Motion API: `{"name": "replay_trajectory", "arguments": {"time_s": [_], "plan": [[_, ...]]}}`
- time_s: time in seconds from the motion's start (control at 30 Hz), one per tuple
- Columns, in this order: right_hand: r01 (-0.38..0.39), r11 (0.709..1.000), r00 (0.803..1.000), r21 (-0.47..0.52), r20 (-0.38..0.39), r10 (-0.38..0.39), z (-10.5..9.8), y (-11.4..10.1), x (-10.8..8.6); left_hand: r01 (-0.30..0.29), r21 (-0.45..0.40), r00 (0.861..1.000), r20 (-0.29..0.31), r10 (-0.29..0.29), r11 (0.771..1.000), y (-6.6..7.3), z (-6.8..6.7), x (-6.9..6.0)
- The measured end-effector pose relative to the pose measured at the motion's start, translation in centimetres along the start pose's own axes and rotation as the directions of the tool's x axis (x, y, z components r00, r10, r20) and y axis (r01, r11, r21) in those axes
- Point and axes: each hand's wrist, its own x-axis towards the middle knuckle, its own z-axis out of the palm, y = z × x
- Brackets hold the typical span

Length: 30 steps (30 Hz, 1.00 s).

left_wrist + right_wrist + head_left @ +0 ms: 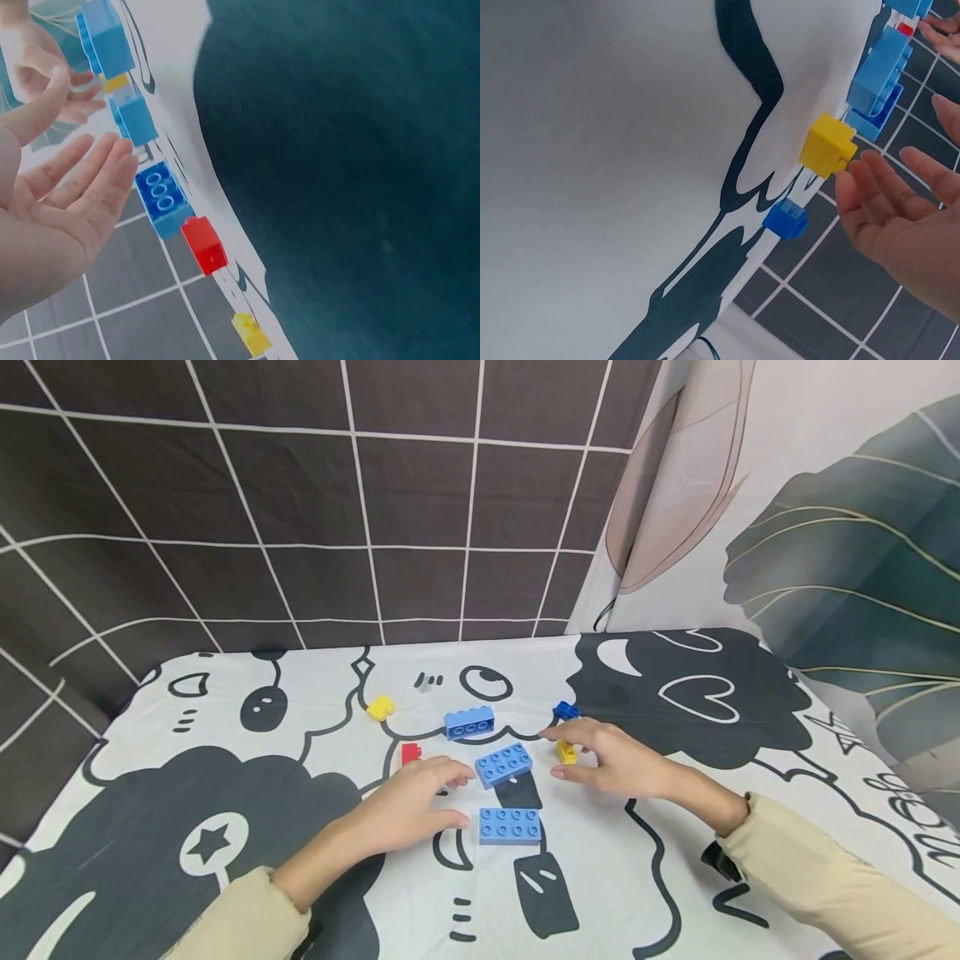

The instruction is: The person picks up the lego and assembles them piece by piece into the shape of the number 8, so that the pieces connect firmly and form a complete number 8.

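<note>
My left hand point(408, 802) hovers left of the light blue bricks, its fingers apart and nothing held. Two light blue bricks, a middle brick point(504, 766) and a front brick point(509, 827), lie studs up between the hands. Behind them another light blue brick point(469, 723) rests on its side, hollow underside showing. A small red brick point(204, 245) sits just beyond the left hand. My right hand point(611, 756) has its fingers loosely spread beside a small yellow brick point(828, 145); I cannot tell whether they touch. A small dark blue brick point(786, 219) lies just past those fingers.
Another small yellow brick point(381, 708) lies farther back on the left. A white cloth with black cartoon drawings covers the table point(600, 893). Behind the table's far edge hangs a dark grid-patterned curtain point(300, 493), with a leaf-patterned cloth point(862, 568) at the right.
</note>
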Motion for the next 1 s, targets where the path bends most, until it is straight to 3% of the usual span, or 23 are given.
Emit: {"name": "replay_trajectory", "arguments": {"time_s": [0.43, 1.0], "plan": [[-0.017, 1.000, 1.000, -0.012, -0.016, 0.017, -0.3, 1.0, 0.1, -0.017, -0.111, 0.997, 0.068, 0.025, 0.994, 1.0, 1.0, 1.0], [-0.080, 0.997, 0.997, -0.003, -0.013, 0.080, 0.0, 2.4, 0.4, -0.057, -0.122, 0.996, 0.056, 0.064, 0.991, 1.0, 1.4, 1.3]]}}
